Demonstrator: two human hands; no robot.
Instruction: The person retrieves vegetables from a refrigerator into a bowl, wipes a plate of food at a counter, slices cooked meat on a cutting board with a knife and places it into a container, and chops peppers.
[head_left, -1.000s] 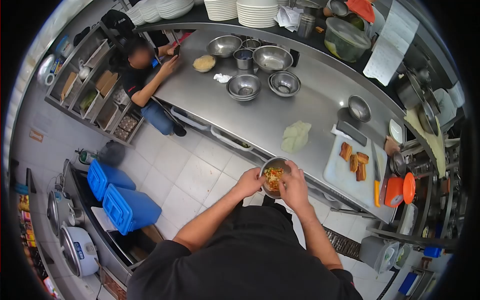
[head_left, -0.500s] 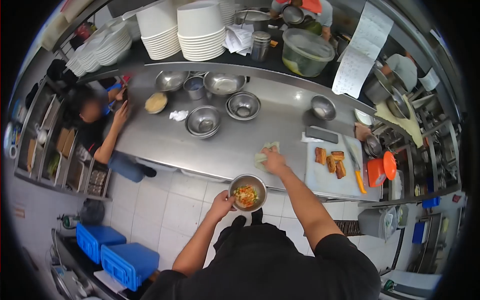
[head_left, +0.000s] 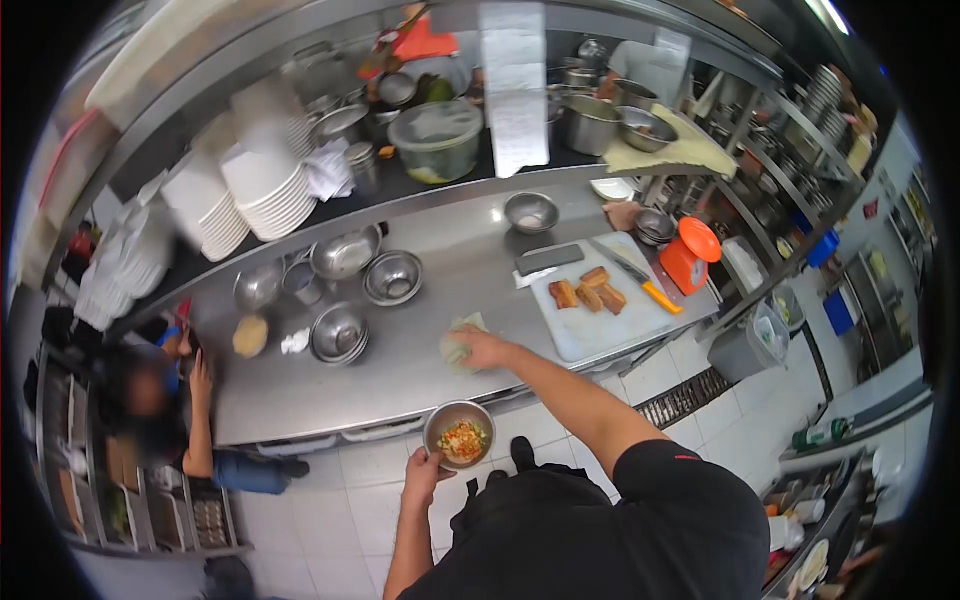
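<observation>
My left hand (head_left: 424,474) grips the rim of a small steel bowl (head_left: 451,412), held in front of the counter's edge over the floor. Chopped orange, green and pale bits (head_left: 463,441) lie in its bottom. On the steel counter, my right hand (head_left: 486,350) is closed on a pale green cloth (head_left: 457,347), pressing it to the surface. To the right of that hand is a white cutting board (head_left: 590,335) with several browned meat chunks (head_left: 597,281) and a knife with a yellow handle (head_left: 661,297).
Left on the counter (head_left: 270,400) stand nested steel bowls (head_left: 340,333) and a bowl of pale food (head_left: 250,337). An orange scale (head_left: 689,256) is beyond the board. Above hangs a shelf with stacked white dishes (head_left: 265,190). Another person (head_left: 198,400) is at the far left.
My view has swung to the right, so the counter's things sit further left in it. The cloth stays under my right hand and the bowl in my left.
</observation>
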